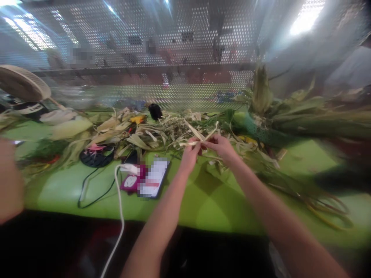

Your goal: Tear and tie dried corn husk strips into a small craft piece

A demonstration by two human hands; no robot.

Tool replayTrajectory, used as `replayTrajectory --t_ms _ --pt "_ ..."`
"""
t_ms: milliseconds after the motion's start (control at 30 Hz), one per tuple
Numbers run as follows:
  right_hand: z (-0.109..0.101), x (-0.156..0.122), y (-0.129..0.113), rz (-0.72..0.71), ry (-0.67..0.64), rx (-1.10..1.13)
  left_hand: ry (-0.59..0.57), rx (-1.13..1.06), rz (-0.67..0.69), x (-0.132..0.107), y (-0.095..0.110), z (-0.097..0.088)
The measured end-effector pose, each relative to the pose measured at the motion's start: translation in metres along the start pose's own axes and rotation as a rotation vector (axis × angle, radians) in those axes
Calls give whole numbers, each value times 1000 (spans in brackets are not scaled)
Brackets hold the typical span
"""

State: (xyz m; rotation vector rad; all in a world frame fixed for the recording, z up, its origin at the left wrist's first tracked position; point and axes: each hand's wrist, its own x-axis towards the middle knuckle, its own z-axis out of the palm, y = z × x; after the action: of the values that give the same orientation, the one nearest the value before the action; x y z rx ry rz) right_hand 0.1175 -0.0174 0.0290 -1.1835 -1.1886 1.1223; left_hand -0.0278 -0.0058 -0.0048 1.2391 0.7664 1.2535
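Note:
Both my hands meet over the middle of a green table. My left hand and my right hand are closed in a pinch on pale dry leaf strips that stick up and fan out between them. The strips look like corn husk. More husk strips and green leaves lie in a loose heap just behind my hands. The picture is blurred by motion.
A phone on a white cable lies left of my hands, beside a black pouch. Green corn stalks pile up at the right. A perforated metal screen backs the table. Another person's arm shows at the left edge.

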Motion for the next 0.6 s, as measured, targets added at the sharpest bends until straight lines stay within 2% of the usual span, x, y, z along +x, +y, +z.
replayTrajectory --t_ms 133,333,500,600 --pt "0 0 1 -23 -21 -82 6 -68 -34 0 1 0" --pt "-2 1 5 -76 -29 -185 -69 -46 -22 0 3 0" --pt "5 2 13 -166 -24 -170 -77 -70 -8 2 2 0" --pt "12 -3 15 -159 -54 -90 -50 -199 -78 2 0 1"
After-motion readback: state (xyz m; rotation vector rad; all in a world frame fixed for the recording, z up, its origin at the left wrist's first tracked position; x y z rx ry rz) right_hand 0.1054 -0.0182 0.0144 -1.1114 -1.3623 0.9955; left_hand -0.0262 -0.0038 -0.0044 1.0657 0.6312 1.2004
